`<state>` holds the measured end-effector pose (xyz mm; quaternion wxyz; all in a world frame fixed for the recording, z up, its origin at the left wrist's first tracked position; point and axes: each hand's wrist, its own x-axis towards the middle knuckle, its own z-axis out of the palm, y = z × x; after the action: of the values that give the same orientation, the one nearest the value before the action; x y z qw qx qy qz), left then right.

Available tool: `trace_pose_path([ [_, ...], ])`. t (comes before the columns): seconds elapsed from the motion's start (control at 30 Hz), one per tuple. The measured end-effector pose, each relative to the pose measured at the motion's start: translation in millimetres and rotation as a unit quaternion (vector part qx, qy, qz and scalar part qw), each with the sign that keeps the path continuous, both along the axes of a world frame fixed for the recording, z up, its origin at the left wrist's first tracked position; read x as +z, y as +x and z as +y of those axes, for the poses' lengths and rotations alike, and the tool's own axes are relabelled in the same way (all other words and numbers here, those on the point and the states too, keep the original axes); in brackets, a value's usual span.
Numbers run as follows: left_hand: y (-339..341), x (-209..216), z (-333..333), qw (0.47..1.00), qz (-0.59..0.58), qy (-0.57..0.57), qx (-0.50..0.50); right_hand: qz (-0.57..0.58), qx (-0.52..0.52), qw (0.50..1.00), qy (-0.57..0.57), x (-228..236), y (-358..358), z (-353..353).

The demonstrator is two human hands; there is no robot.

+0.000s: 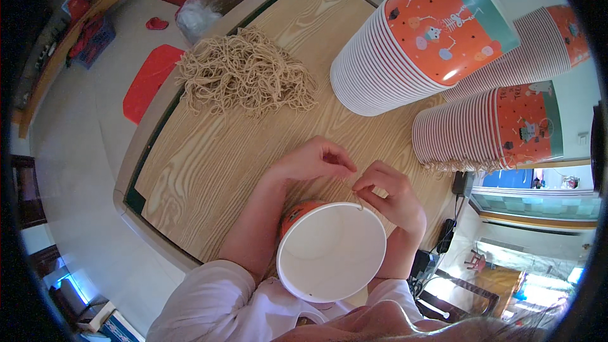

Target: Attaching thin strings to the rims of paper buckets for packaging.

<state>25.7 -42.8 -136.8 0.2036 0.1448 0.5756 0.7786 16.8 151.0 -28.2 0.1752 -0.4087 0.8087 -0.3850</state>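
White inside, orange outside: in head view, the bucket is b/w your forearms, tilted, w/ its open mouth toward the cam. Your R hand is just above its rim, thumb and finger narrow on a thin cord that reaches the rim. Your L hand is near, fingertips close tog.; I can't tell if they hold cord also. On the wooden table: tan cord pile at L, bucket stacks at R.

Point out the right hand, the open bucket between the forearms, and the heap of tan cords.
Right hand [399,194], head view: middle of the hand.
Open bucket [335,273], head view: white inner wall.
Heap of tan cords [250,75], head view: its middle.
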Motion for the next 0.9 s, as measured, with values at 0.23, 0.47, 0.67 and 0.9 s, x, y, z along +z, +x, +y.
trace_pose_path([
  [0.23, 2, 3, 1, 0.996, 0.071, -0.011, -0.046, -0.012, -0.056, 0.998, -0.015, 3, 1, -1],
  [0.47, 0, -12, 5, 0.999, 0.031, 0.013, -0.016, -0.019, -0.063, 0.998, -0.016, 2, 1, 0],
  [0.67, 0, -6, 5, 0.999, 0.003, 0.029, -0.013, -0.017, -0.057, 0.998, -0.018, -1, 2, -1],
  [0.9, 2, -4, 1, 0.998, -0.013, 0.052, -0.015, -0.042, 0.015, 0.999, 0.003, 8, 2, 1],
])
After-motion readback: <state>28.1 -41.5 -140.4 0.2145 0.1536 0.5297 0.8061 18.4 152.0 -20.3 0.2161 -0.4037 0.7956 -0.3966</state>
